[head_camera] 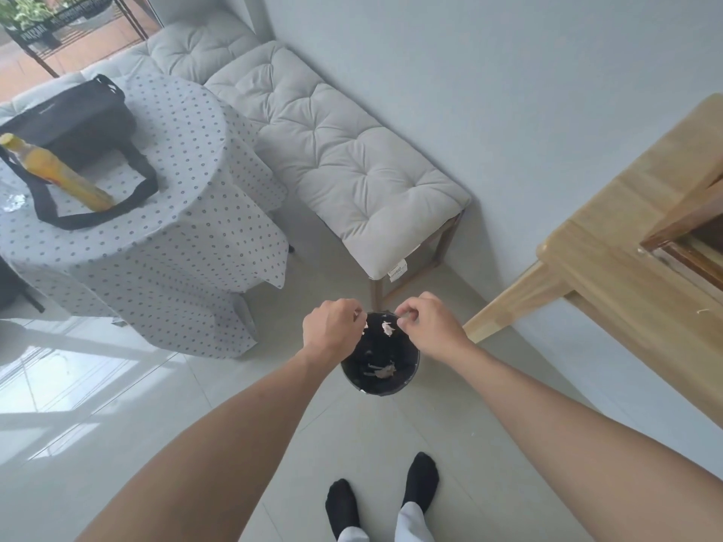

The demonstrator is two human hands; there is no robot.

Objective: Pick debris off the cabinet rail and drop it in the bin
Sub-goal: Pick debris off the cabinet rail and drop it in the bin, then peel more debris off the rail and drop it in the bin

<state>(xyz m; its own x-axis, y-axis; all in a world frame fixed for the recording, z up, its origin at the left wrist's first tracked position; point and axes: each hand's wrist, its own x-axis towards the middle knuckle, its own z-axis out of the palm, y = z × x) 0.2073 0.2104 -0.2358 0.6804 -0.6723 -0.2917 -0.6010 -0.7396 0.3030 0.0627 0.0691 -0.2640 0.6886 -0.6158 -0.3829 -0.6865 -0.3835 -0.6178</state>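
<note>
A round black bin (407, 379) stands on the floor just in front of my feet, with scraps of debris (381, 371) lying inside. Both my hands hover over its far rim. My left hand (332, 326) is curled, and a small white bit of debris shows at its fingertips. My right hand (426, 326) is pinched around a small greyish bit. A pale scrap (387, 327) sits between the two hands over the bin's opening. The light wooden cabinet (626, 244) is at the right, its darker rail (680, 244) at the frame edge.
A cushioned grey bench (336, 158) runs along the wall behind the bin. A round table under a dotted cloth (156, 228) stands at the left, carrying a black bag (74, 119) and a yellow bottle (58, 174). Pale floor tiles surround my socked feet (383, 498).
</note>
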